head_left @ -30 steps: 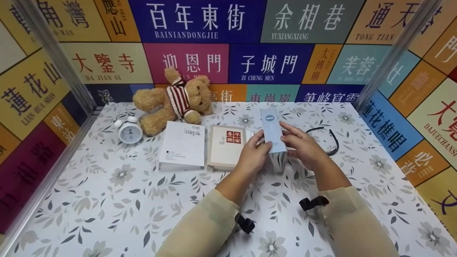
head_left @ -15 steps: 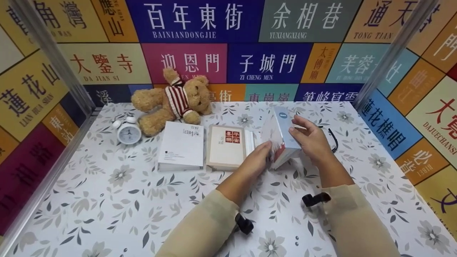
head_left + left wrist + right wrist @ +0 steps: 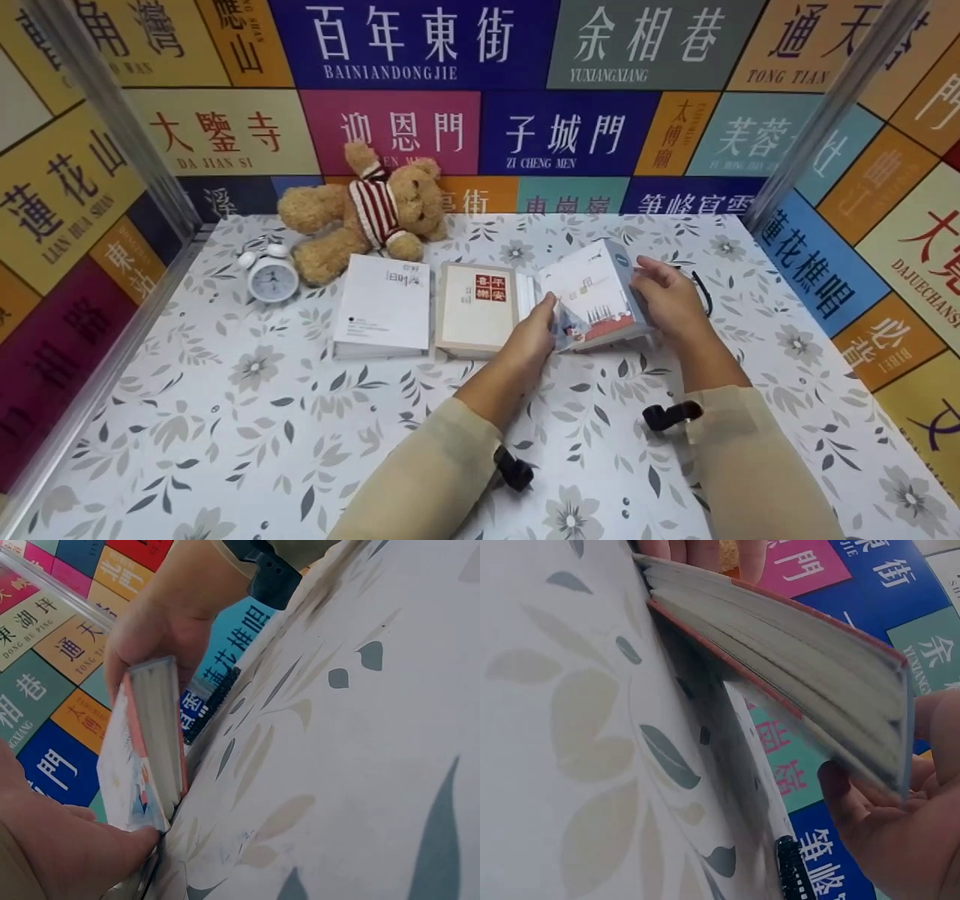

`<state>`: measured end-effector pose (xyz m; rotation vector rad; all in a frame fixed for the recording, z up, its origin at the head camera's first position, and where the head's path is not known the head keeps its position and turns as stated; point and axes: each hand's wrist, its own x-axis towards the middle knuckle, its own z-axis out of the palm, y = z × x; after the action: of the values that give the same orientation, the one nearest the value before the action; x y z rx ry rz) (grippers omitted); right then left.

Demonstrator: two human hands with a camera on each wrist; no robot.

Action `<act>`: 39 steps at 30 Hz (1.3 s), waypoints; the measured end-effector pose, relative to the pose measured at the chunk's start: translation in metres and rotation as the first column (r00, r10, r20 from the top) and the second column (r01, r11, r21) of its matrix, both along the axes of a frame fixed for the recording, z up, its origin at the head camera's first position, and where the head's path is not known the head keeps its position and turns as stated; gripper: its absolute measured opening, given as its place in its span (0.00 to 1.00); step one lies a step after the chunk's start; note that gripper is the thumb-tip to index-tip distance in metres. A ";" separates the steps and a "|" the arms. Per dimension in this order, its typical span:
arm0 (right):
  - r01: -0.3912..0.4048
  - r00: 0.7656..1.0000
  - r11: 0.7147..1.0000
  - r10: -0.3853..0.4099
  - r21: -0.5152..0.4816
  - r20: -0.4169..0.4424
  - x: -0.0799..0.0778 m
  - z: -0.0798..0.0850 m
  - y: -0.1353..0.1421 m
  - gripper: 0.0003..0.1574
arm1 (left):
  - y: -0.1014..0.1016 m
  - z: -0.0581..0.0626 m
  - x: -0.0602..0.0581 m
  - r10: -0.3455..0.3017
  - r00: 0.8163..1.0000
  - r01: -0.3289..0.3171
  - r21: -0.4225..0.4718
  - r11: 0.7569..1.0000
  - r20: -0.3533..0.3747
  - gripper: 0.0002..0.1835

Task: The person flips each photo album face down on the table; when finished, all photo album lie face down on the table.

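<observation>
A thick book (image 3: pixel 592 296) with a pale illustrated cover and a red skyline stands tilted over the table. Its left edge is low, its blue spine raised at the right. My right hand (image 3: pixel 670 295) holds it at the spine; in the right wrist view the thumb (image 3: pixel 836 784) lies against its underside. My left hand (image 3: pixel 530 335) is at its low left edge, with fingertips (image 3: pixel 701 551) touching the cover. In the left wrist view the page edges (image 3: pixel 160 735) face the camera. Next to my left hand lies a beige book (image 3: pixel 476 311) with a red square stamp.
Left of the beige book is a white book (image 3: pixel 385 304). Behind them a teddy bear (image 3: pixel 373 210) in a striped shirt lies near a white alarm clock (image 3: pixel 272 277). A black headband (image 3: pixel 703 292) lies behind my right hand. Printed panels (image 3: pixel 420 45) wall the floral-patterned table (image 3: pixel 300 450).
The book has turned from spine toward me to front cover showing, its spine swinging right with my right hand. My left hand has moved from the spine to the left edge.
</observation>
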<state>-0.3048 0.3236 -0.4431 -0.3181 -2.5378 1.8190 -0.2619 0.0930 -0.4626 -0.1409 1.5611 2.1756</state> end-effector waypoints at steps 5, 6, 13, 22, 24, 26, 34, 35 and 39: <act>-0.011 0.997 0.999 0.007 0.044 0.081 -0.001 -0.007 0.003 0.40 | 0.000 0.007 0.002 0.042 0.999 -0.040 -0.070 0.997 0.029 0.41; -0.024 0.995 0.999 0.020 0.045 0.097 -0.001 -0.007 0.003 0.40 | 0.001 0.008 0.002 0.049 0.998 -0.046 -0.080 0.996 0.032 0.41; -0.082 0.983 0.995 0.071 0.057 0.170 -0.001 -0.005 -0.001 0.43 | -0.002 0.012 0.002 0.055 0.998 -0.051 -0.124 0.991 0.026 0.41; -0.094 0.989 0.994 0.088 0.055 0.117 0.001 0.003 -0.006 0.46 | -0.008 0.014 -0.001 0.036 0.996 -0.048 -0.153 0.987 -0.078 0.41; -0.083 0.993 0.996 0.080 0.026 0.082 0.002 0.006 -0.010 0.45 | -0.010 0.016 -0.002 0.033 0.995 -0.045 -0.137 0.990 -0.095 0.41; -0.063 0.997 0.998 0.062 0.017 0.044 0.003 0.009 -0.017 0.43 | -0.013 0.017 -0.004 0.031 0.992 -0.044 -0.106 0.993 -0.118 0.40; -0.168 0.985 0.983 0.165 -0.067 -0.053 -0.002 0.016 -0.057 0.42 | -0.033 0.018 -0.014 0.167 0.940 -0.211 -0.124 0.970 -0.297 0.34; -0.186 0.982 0.980 0.183 -0.068 -0.051 -0.003 0.016 -0.063 0.42 | -0.037 0.018 -0.015 0.184 0.933 -0.236 -0.137 0.962 -0.309 0.33; -0.235 0.972 0.968 0.232 -0.087 -0.045 -0.011 0.011 -0.086 0.42 | -0.058 0.018 -0.019 0.213 0.921 -0.280 -0.174 0.944 -0.326 0.33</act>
<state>-0.3159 0.2373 -0.4320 0.0155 -2.5679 2.0025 -0.2810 0.0348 -0.4441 -0.0786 2.0565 2.2950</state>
